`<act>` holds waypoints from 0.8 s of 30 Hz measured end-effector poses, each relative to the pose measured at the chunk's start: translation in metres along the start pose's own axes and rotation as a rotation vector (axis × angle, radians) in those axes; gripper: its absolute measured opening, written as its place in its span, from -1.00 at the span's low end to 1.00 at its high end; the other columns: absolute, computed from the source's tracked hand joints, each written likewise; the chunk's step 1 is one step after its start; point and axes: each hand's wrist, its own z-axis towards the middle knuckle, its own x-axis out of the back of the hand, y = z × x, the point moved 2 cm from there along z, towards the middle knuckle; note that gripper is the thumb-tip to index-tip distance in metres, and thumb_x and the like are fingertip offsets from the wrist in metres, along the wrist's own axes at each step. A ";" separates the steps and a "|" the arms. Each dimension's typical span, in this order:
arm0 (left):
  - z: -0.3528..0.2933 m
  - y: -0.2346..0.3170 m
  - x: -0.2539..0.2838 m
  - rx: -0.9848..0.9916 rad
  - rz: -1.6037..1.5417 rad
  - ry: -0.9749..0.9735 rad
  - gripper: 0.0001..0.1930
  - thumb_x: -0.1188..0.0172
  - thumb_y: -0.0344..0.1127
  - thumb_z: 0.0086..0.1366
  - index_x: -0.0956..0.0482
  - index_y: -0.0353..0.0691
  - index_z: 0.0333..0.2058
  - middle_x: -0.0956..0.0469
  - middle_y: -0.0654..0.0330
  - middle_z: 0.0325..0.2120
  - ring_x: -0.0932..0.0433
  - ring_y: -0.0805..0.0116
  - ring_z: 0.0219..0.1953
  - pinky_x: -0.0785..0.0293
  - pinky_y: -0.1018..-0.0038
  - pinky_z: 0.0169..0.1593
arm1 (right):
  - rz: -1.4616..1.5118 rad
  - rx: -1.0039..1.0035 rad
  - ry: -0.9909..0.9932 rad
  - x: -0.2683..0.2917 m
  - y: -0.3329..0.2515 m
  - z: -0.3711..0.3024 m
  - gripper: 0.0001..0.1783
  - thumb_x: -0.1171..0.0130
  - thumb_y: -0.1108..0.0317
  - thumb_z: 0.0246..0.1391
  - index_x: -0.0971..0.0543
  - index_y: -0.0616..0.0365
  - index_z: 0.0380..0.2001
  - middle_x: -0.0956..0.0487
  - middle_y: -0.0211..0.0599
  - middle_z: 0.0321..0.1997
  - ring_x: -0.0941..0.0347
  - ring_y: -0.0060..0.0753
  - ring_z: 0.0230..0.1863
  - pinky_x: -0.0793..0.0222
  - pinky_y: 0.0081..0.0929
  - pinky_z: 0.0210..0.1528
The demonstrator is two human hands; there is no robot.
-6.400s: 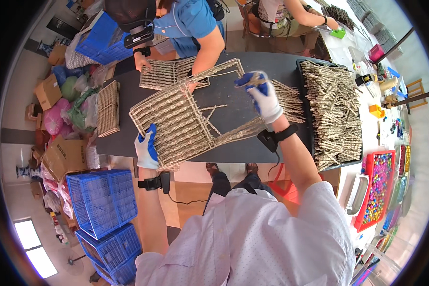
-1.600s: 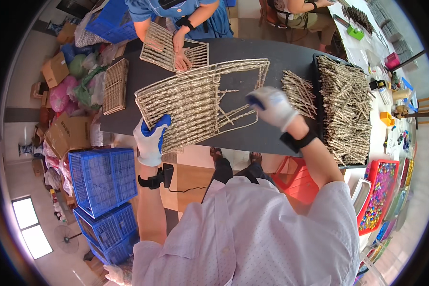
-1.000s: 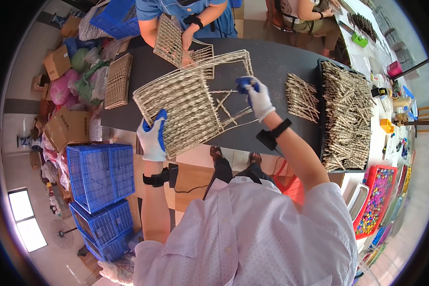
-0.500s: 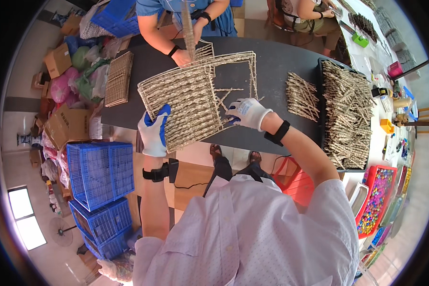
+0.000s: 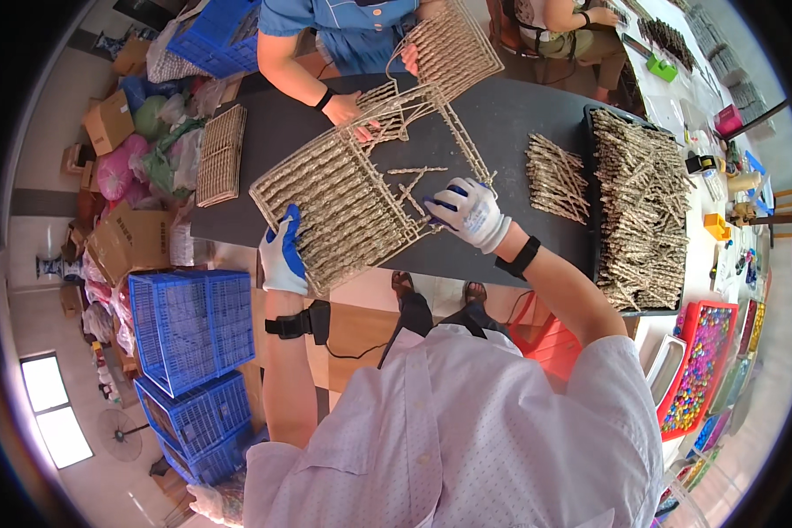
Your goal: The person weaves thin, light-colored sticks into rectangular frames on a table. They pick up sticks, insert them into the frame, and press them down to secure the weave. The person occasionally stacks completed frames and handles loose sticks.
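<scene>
A beige woven panel, made of twisted rods set in a wire frame, tilts over the dark table. Its left part is filled with rods, and its right part is bare frame. My left hand, in a white and blue glove, grips the panel's lower left edge, thumb on top. My right hand, gloved alike, is closed at the frame's near right edge; what its bent fingers pinch is hidden. Loose twisted rods lie in the frame's opening. Across the table, a co-worker's hand is at the panel's far edge.
That co-worker's other hand holds a second panel. Stacked panels lie at the table's left end. To the right are a rod pile and a black tray full of rods. Blue crates stand at lower left.
The panel has turned and tilted, its right part swinging nearer. My right hand has shifted slightly right. The co-worker's second panel has swung right and now shows its broad face.
</scene>
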 end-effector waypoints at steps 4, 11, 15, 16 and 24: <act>-0.009 -0.006 -0.003 0.028 0.054 -0.036 -0.68 -0.10 -0.53 0.23 -0.45 -0.40 -0.01 -0.56 0.10 -0.16 -0.57 0.35 -0.22 -0.57 0.46 -0.10 | 0.235 -0.023 -0.338 0.000 0.005 0.002 -0.62 -0.30 0.14 -0.17 -0.60 -0.01 -0.22 -0.54 -0.35 -0.18 -0.44 -0.21 -0.08 -0.40 -0.29 -0.07; -0.018 0.003 -0.019 -0.242 0.405 -0.279 -0.64 -0.12 -0.68 0.10 -0.47 -0.49 -0.07 -0.55 0.14 -0.20 -0.53 0.42 -0.25 -0.50 0.52 -0.11 | 0.657 -0.260 -0.991 -0.013 0.009 0.007 -0.46 -0.31 0.06 -0.09 -0.57 0.15 -0.07 -0.54 -0.09 -0.02 -0.45 -0.03 0.01 -0.37 -0.27 0.00; -0.015 0.012 -0.024 -0.181 0.374 -0.134 -0.66 -0.14 -0.60 0.18 -0.47 -0.45 -0.04 -0.56 0.16 -0.21 -0.53 0.43 -0.25 -0.51 0.51 -0.13 | 0.314 -0.216 -0.511 -0.014 0.001 -0.003 -0.60 -0.28 0.19 -0.12 -0.59 0.08 -0.16 -0.55 -0.21 -0.11 -0.44 -0.14 -0.02 -0.38 -0.26 -0.05; -0.015 0.014 -0.027 -0.135 0.310 -0.074 -0.67 -0.15 -0.58 0.20 -0.46 -0.44 -0.03 -0.56 0.16 -0.21 -0.54 0.43 -0.25 -0.51 0.50 -0.14 | 0.224 -0.194 -0.343 -0.006 -0.002 -0.005 -0.61 -0.29 0.23 -0.19 -0.59 0.05 -0.20 -0.54 -0.27 -0.15 -0.44 -0.16 -0.05 -0.38 -0.27 -0.07; 0.001 -0.008 -0.004 0.009 0.089 0.002 -0.65 -0.15 -0.33 0.30 -0.44 -0.34 0.02 -0.54 0.13 -0.11 -0.57 0.30 -0.15 -0.57 0.38 -0.08 | 0.397 -0.379 0.477 0.039 0.005 -0.010 -0.66 -0.27 0.40 -0.25 -0.57 0.02 -0.27 -0.52 -0.39 -0.27 -0.42 -0.37 -0.20 -0.38 -0.38 -0.12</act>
